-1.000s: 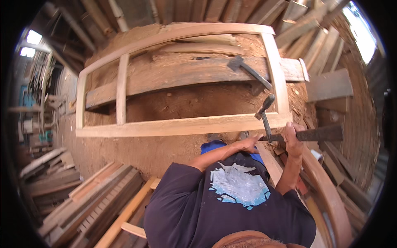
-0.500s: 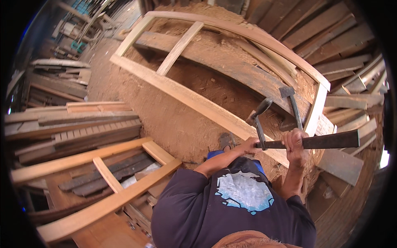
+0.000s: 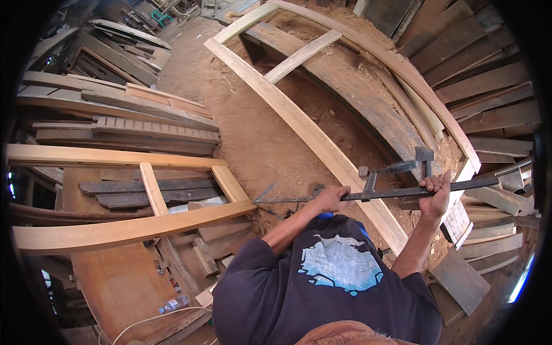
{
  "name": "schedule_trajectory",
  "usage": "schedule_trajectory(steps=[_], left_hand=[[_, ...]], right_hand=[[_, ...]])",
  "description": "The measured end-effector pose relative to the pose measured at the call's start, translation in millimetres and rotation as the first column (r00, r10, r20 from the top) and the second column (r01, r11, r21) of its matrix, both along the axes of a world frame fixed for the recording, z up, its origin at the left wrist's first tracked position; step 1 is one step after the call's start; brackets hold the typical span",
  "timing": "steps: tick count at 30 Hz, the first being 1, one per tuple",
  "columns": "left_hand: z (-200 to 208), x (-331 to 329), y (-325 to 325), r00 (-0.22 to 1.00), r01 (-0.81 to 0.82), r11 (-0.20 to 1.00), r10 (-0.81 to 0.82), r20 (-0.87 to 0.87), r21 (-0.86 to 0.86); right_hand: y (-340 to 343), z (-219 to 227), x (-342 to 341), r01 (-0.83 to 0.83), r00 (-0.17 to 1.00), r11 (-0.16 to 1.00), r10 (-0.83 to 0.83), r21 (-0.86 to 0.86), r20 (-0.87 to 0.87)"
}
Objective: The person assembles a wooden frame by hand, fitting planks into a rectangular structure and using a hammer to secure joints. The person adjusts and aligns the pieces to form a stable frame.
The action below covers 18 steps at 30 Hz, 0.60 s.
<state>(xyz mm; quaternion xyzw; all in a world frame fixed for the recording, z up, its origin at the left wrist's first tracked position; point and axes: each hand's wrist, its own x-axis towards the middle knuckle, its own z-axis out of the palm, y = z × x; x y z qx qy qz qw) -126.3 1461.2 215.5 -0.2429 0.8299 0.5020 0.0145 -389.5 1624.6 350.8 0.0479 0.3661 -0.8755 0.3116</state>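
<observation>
A long dark metal bar clamp lies crosswise in my two hands, in front of my body and above the near rail of a pale wooden frame. My left hand is closed around the bar, left of the screw. Further right, my right hand holds the bar from below, with its fingertips curled over it. Between the hands, the clamp's screw and handle run roughly along the bar. The bar's thin left end reaches past my left hand toward a second wooden frame.
The pale frame rests over a dark, dusty beam on sawdust-covered ground. At left lies the second frame. Stacked boards stand behind it, and more planks lean at right. A plastic bottle lies lower left.
My view has shifted, so the frames appear moved. The clamp has turned, its screw now lying more along the bar. My right hand has moved outward, and more bar shows to the left.
</observation>
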Motion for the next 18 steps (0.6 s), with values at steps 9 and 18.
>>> schedule_trajectory(steps=[9,18], left_hand=[[-32,54,-21,0.976,0.179,0.976,-0.193,0.103,0.124],[-50,94,-168,0.993,-0.047,0.995,0.036,0.116,0.088]], right_hand=[[-48,-91,3,-0.021,0.997,0.911,-0.013,0.413,0.079],[-250,-91,82,-0.38,0.322,0.358,0.916,0.853,-0.241]])
